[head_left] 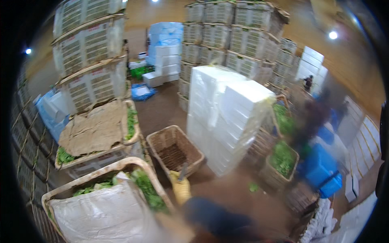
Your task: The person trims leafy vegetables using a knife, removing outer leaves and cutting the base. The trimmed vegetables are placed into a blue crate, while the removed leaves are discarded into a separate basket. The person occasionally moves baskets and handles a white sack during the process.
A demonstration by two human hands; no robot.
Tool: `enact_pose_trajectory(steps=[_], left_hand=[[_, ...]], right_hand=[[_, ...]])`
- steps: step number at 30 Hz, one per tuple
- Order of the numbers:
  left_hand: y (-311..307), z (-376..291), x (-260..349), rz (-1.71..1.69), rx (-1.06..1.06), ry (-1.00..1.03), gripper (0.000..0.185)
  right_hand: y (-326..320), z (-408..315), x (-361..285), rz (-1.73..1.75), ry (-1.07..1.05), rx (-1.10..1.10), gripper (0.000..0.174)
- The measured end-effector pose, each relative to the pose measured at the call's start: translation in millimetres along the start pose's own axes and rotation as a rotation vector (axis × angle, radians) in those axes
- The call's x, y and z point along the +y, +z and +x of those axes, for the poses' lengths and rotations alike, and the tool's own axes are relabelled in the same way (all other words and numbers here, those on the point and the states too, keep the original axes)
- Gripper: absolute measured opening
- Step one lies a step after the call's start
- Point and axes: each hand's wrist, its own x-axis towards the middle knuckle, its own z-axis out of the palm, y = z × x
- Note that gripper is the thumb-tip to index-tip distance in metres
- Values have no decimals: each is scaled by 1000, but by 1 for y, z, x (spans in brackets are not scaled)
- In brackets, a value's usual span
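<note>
My right hand (180, 186), in a yellow glove below a dark sleeve, grips a knife (183, 172) with its blade pointing up. It is in front of the near rim of an empty brown plastic crate (197, 158) with a dirty inside. To its left, a pale crate (103, 173) of leafy greens (149, 189) is mostly covered by a whitish sheet (100, 209). I cannot make out my left hand; only a blurred tan patch shows at the bottom edge.
Stacked pale crates (91, 70) rise at the left, above a crate topped with brown cardboard (94, 127). Wrapped white foam boxes (225, 103) stand ahead. At the right are a crate of greens (282, 161), a blurred person (316, 118) and a blue container (322, 170).
</note>
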Motion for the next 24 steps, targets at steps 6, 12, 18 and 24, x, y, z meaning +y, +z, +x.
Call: enact_pose_trajectory(steps=[6,12,18,24], left_hand=[[1,29,-62,328,-588,282,68],[64,69,-9,777,-297,751,79],[130,66,37,840,-128,842,80],[134,81,42,852,-32,838,81]], right_hand=[[-2,-24,24,-328,369,-103,28],[-49,-63,21,24,136,-40,14],[-41,-75,28,-478,185,-345,30],[-32,-111,5,-550,121,-362,33]])
